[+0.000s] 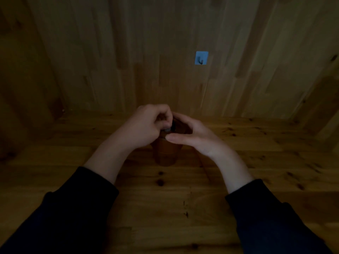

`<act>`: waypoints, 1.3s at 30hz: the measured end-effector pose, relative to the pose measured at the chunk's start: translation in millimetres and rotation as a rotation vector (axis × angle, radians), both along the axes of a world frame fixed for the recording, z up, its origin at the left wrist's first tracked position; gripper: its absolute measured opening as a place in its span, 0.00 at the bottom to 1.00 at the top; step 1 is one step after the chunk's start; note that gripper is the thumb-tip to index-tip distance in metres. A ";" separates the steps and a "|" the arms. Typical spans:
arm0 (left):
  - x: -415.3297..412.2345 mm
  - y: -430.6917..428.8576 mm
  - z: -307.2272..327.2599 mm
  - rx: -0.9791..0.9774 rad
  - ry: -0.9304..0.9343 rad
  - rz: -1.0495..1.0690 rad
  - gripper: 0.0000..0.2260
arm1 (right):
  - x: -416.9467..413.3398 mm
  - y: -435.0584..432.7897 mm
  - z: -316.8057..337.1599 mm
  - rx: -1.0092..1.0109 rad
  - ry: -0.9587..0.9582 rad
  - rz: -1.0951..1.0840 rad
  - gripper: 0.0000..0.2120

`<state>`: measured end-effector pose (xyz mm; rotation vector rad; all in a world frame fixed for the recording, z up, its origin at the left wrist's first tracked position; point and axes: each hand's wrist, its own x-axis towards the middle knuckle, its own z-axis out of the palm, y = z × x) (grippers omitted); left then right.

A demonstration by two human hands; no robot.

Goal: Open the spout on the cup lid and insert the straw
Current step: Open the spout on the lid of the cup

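Standing upright on the wooden table (256,180), just short of the wood-panelled back wall (165,43), is a brown cup (166,153) with a dark lid (180,127). Light is dim, detail poor.

Left hand (146,125): at the cup's 9 o'clock, curled over the lid's rim, fingers bent tight, thumb and fingertips (167,129) pinched on something small at the lid's near-left edge. Could be the spout tab; cannot tell.

Right hand (194,136): at the cup's 3 o'clock, half open, cupped round the lid and upper wall; thumb lies across the near side, fingers wrap the far side. It grips the cup.

Both forearms bare to dark sleeves (73,208).

A thin dark line on the table at the cup's 5 o'clock may be the straw; too dim to confirm.

Blue square adhesive hook (201,57) on the wall at the cup's 1 o'clock, well apart.
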<state>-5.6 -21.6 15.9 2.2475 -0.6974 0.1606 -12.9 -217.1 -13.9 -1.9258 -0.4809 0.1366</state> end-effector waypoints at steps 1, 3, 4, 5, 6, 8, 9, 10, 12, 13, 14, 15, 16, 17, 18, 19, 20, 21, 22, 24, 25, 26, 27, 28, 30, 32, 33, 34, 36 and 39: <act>0.0 0.9 -0.8 -0.021 -0.012 -0.004 0.10 | -0.4 0.4 0.9 -0.002 0.007 0.006 0.24; 0.4 2.8 -1.2 -0.054 -0.039 -0.016 0.09 | 0.1 0.1 1.4 -0.010 0.010 0.015 0.23; 0.5 3.8 -1.2 -0.065 -0.049 -0.023 0.08 | -0.3 0.3 1.6 -0.014 0.012 0.015 0.23; 0.7 4.6 -1.1 -0.076 -0.054 -0.031 0.07 | -0.1 0.5 1.4 -0.018 0.012 0.010 0.23; 0.9 5.4 -0.9 -0.086 -0.053 -0.034 0.07 | 0.2 0.4 0.8 -0.020 0.012 0.005 0.23; 1.6 6.1 -0.9 -0.097 -0.045 -0.027 0.07 | 0.5 0.0 -0.2 -0.012 0.011 -0.006 0.24; 1.8 6.4 -1.3 -0.100 -0.041 -0.023 0.08 | 0.8 -0.3 -0.8 -0.007 0.010 -0.009 0.24; 1.8 6.6 -1.7 -0.107 -0.035 -0.024 0.08 | 0.9 -0.7 -1.5 -0.009 0.010 -0.016 0.25; 2.1 7.7 -2.1 -0.132 -0.026 -0.043 0.09 | 1.9 -0.8 -3.2 -0.027 0.008 -0.035 0.33; 2.8 8.5 -2.4 -0.146 -0.024 -0.054 0.09 | 3.0 -1.1 -4.3 -0.029 0.014 -0.044 0.38; 3.7 9.4 -2.6 -0.155 -0.024 -0.061 0.09 | 3.1 -1.3 -4.8 -0.028 0.023 -0.048 0.41; 4.7 10.2 -2.6 -0.159 -0.023 -0.063 0.09 | 3.2 -1.3 -4.9 -0.027 0.029 -0.050 0.43; 5.8 11.0 -2.6 -0.157 -0.021 -0.063 0.09 | 2.8 -1.1 -4.8 -0.032 0.032 -0.050 0.45; 6.6 11.7 -2.8 -0.151 -0.015 -0.067 0.10 | 2.9 -1.3 -5.2 -0.036 0.031 -0.052 0.46; 7.0 12.2 -3.1 -0.143 -0.007 -0.073 0.10 | 2.7 -1.4 -5.5 -0.041 0.026 -0.054 0.47; 6.9 12.5 -3.5 -0.134 0.003 -0.078 0.11 | 3.0 -1.7 -5.9 -0.044 0.021 -0.056 0.47; 6.8 12.6 -4.1 -0.126 0.017 -0.080 0.12 | 2.5 -2.0 -5.6 -0.051 0.022 -0.058 0.47; 7.3 12.6 -4.8 -0.119 0.035 -0.080 0.12 | 2.5 -2.1 -5.5 -0.055 0.023 -0.059 0.46; 7.7 12.8 -5.6 -0.113 0.054 -0.083 0.13 | 1.6 -2.0 -4.8 -0.061 0.022 -0.058 0.45; 8.7 12.6 -6.9 -0.099 0.076 -0.096 0.15 | 0.7 -1.8 -3.7 -0.071 0.022 -0.060 0.43; 9.4 12.9 -7.6 -0.097 0.086 -0.102 0.16 | -0.2 -1.1 -3.0 -0.070 0.019 -0.058 0.42; 10.3 13.3 -8.3 -0.098 0.101 -0.107 0.17 | -0.5 -0.7 -3.0 -0.069 0.013 -0.059 0.43; 11.1 13.1 -9.0 -0.100 0.118 -0.114 0.18 | -0.4 -1.1 -3.4 -0.068 0.006 -0.063 0.45; 12.1 13.0 -9.8 -0.104 0.140 -0.122 0.18 | 0.0 -1.3 -4.1 -0.073 -0.002 -0.067 0.48; 13.4 12.7 -11.3 -0.129 0.197 -0.138 0.20 | 0.0 -1.6 -4.0 -0.073 -0.010 -0.066 0.50; 14.7 12.3 -13.7 -0.185 0.270 -0.168 0.22 | -0.9 -2.1 -3.8 -0.066 -0.002 -0.059 0.50; 15.1 12.3 -15.1 -0.217 0.301 -0.184 0.22 | -1.0 -2.2 -3.9 -0.056 0.008 -0.058 0.51; 15.0 12.4 -16.3 -0.244 0.323 -0.198 0.22 | -1.5 -2.0 -3.7 -0.045 0.017 -0.055 0.52; 15.5 13.8 -19.6 -0.286 0.346 -0.205 0.23 | -1.2 -2.0 -4.1 -0.024 0.023 -0.053 0.53; 17.6 18.3 -26.4 -0.350 0.363 -0.211 0.26 | -0.2 -3.3 -5.2 -0.017 0.017 -0.053 0.48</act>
